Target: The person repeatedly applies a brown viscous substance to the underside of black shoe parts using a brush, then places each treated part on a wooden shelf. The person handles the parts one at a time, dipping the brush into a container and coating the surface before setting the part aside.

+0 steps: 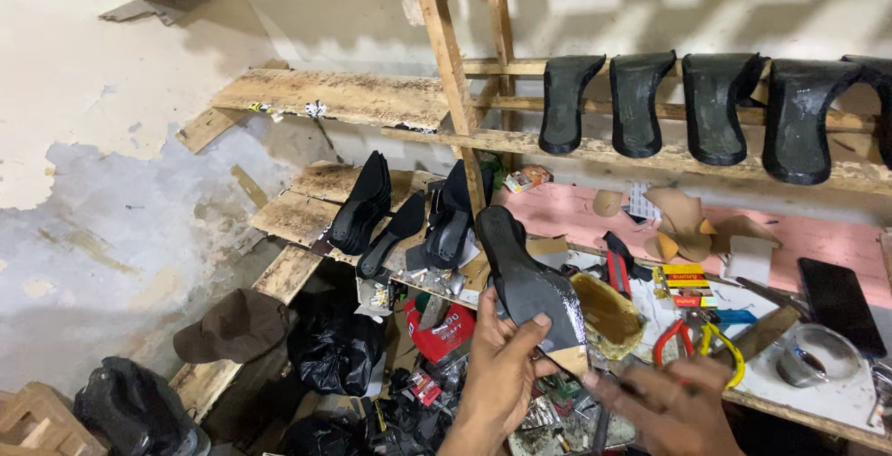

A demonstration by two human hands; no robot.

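Left hand (502, 372) first: we have it clamped on the black shoe sole (525, 284), thumb across the glossy face near its wider end, fingers behind, the sole held up tilted above the front edge of the worktop (818, 396). Our right hand (674, 400) sits just beside it, fingers curled together; it looks to pinch something thin, perhaps a brush, but blur hides it.

We judge the sole light and fairly stiff, with some flex along its length. Its wet-looking sheen suggests glue, so the face may be tacky or slippery; better to grip by the edges and the dull back.

Beyond the sole stands an open tin of amber adhesive (606, 312), then red pliers (676, 337). Farther off, more black soles (400, 219) lean on the shelf (297, 210), and heel pieces (641, 103) line the upper rack.
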